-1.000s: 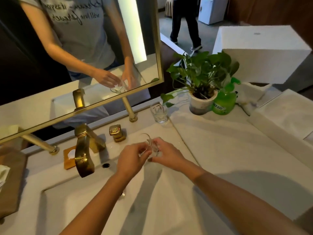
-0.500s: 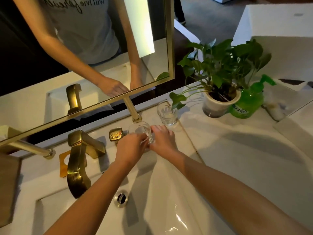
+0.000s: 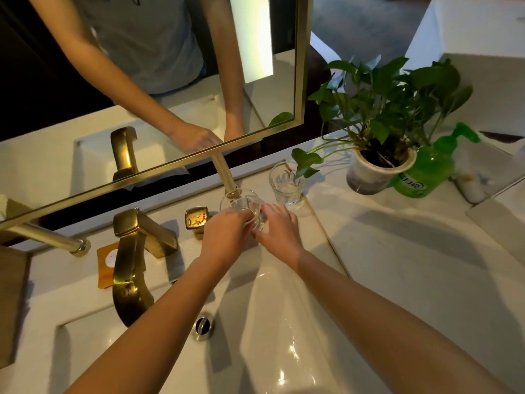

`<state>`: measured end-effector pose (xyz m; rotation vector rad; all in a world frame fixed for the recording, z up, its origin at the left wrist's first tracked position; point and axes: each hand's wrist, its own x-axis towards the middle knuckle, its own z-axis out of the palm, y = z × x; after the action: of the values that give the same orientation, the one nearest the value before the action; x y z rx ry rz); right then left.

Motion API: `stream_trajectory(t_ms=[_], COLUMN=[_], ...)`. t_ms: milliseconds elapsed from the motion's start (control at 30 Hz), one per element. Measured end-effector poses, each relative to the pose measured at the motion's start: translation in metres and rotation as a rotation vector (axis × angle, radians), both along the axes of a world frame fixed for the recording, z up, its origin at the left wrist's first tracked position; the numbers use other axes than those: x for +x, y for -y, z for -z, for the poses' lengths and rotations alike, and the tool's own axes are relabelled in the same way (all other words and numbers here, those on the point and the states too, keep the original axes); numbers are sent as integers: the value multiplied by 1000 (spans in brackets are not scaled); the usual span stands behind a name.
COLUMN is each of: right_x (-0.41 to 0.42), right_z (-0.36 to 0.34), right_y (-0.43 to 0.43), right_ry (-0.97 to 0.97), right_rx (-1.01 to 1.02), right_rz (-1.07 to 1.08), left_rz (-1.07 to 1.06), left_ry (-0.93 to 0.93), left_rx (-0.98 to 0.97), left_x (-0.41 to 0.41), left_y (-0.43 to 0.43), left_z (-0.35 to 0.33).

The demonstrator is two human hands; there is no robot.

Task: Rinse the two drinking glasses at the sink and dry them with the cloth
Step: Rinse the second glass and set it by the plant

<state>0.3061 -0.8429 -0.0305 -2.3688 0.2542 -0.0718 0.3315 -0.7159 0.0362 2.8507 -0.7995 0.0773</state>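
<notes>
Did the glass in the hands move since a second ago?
Yes. The held glass went from over the basin back to the counter ledge, nearer the second glass and mirror post.

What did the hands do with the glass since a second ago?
Both hands, left and right, carried the held glass away from over the basin toward the back ledge near the mirror post. The second glass, plant and faucet stayed put.

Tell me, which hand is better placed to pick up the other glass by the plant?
The right hand, probably. It sits on the side of the held glass nearest the second glass; the left hand would have to cross over.
</notes>
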Motion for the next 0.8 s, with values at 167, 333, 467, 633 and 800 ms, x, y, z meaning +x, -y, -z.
stream_trajectory(t_ms=[167, 333, 467, 633, 800], right_x=[-17, -30, -31, -23, -4], right_z=[0, -9, -15, -19, -24], right_y=[20, 51, 65, 72, 73], right_ry=[47, 78, 78, 82, 15], right_rx=[146, 219, 215, 216, 187], right_rz=[30, 132, 186, 244, 246], left_rz=[2, -29, -48, 1, 116], left_ry=[-26, -92, -124, -88, -95], left_rx=[-60, -119, -215, -265, -186], left_x=[-3, -5, -9, -13, 0], left_y=[0, 1, 7, 24, 57], left_z=[-4, -5, -10, -27, -32])
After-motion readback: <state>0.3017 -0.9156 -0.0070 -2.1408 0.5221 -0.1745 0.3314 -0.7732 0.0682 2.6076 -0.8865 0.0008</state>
